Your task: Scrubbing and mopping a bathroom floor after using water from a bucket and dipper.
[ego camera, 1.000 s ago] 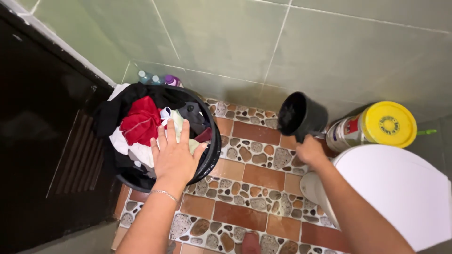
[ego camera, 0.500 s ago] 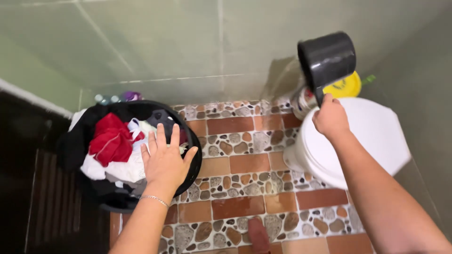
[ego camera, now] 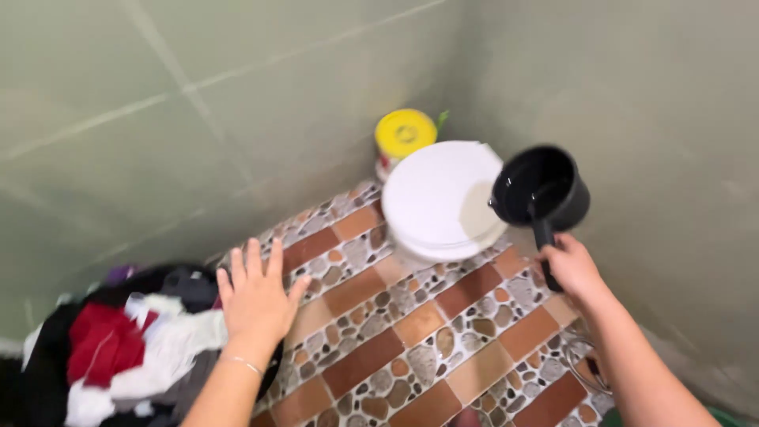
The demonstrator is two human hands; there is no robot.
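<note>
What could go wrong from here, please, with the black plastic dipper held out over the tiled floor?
The black plastic dipper seems to hold water and is gripped only by its handle in the right hand; tilting could spill it onto the pebble-patterned floor tiles, making them slippery. The left hand leans on the black basin of clothes, which might tip.

The dipper (ego camera: pixel 541 190) in the right hand (ego camera: pixel 571 269) is black. The toilet lid (ego camera: pixel 439 198) is white, and the container (ego camera: pixel 405 134) behind it has a yellow cap. The floor (ego camera: pixel 411 332) has brown and orange tiles with a pebble pattern between them. The walls (ego camera: pixel 237 103) are pale green. The clothes (ego camera: pixel 134 356) in the black basket (ego camera: pixel 273 372) are red, white, grey and black.
</note>
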